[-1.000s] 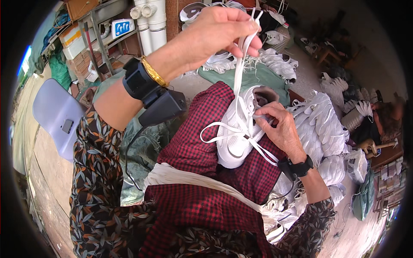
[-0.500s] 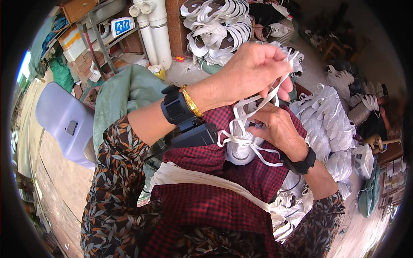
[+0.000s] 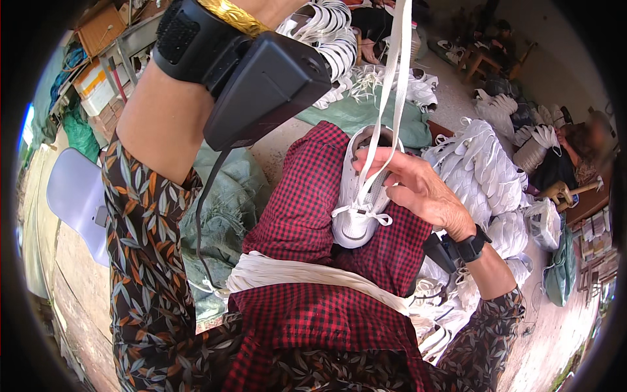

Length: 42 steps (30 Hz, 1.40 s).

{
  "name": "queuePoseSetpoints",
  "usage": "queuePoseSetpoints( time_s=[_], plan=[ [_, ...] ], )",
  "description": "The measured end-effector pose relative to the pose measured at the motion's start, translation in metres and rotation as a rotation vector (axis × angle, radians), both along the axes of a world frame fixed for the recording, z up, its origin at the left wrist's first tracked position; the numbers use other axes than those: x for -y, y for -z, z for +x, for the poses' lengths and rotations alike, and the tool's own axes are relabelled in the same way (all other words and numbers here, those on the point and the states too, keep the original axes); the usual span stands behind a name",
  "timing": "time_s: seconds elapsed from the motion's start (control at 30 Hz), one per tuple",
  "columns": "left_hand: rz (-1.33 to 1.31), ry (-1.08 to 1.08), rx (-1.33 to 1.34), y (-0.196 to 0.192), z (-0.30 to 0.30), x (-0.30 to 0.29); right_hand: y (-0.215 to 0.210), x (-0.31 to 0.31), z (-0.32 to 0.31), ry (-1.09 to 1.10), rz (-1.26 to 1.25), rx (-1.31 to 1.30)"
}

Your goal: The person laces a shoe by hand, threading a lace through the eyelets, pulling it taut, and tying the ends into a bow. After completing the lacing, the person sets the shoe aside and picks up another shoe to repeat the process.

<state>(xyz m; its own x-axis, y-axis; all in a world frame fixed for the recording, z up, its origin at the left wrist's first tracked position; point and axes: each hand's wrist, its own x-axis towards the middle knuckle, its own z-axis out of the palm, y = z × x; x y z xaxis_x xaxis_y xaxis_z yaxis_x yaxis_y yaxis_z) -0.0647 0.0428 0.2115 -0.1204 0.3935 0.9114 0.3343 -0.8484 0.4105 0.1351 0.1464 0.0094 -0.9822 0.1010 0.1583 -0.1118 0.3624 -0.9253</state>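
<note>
A white sneaker [image 3: 356,225] rests on my lap over red-and-black checked cloth, toe toward me. A thin white lace is tied in a small bow [image 3: 372,216] near its toe. From there, two long strands of white shoelace [image 3: 395,85] run taut up past the upper edge. My right hand [image 3: 424,189] is at the shoe's right side, fingers apart and curved beside the strands, the fingertips partly behind them. My left arm reaches up. Only the wrist end of my left hand [image 3: 277,8] shows; its fingers are outside the picture.
A bundle of white laces [image 3: 294,277] lies across my lap. White shoe pieces [image 3: 480,170] are heaped at the right, with more stacked at the far side [image 3: 330,39]. A purple-grey chair [image 3: 75,196] and green sacking [image 3: 228,202] are at the left. A cable [image 3: 201,228] hangs from the left wrist device.
My left hand has risen out of the top edge, and the strands are now stretched straight up. My right hand has loosened from the shoe, and its fingers have spread.
</note>
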Motion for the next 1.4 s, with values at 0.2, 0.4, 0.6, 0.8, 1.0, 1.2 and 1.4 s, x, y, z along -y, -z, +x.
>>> queuePoseSetpoints(
  time_s=[0.2,0.4,0.6,0.8,1.0,1.2,1.4],
  plan=[
    [-0.168,-0.214,0.049,0.048,-0.046,-0.004,-0.007,-0.001,-0.016,-0.089,-0.485,0.007],
    [-0.484,-0.573,0.165,0.136,-0.08,0.007,0.028,-0.049,-0.025,0.082,-0.704,0.053],
    [-0.402,-0.4,0.38,0.085,-0.167,0.026,-0.005,-0.026,-0.044,-0.03,-0.475,0.088],
    [-0.327,-1.093,-0.364,0.165,-0.088,0.019,0.035,-0.059,-0.068,0.139,0.391,-0.143],
    [-0.766,-0.639,-0.511,0.269,0.035,0.075,0.034,-0.078,-0.075,0.193,0.377,-0.01],
    [-0.778,-0.535,-0.353,0.291,0.041,0.061,0.033,-0.075,-0.073,0.209,0.357,0.005],
    [-1.261,0.101,0.6,0.283,0.046,0.069,0.033,-0.075,-0.072,0.231,0.374,-0.022]
  ],
)
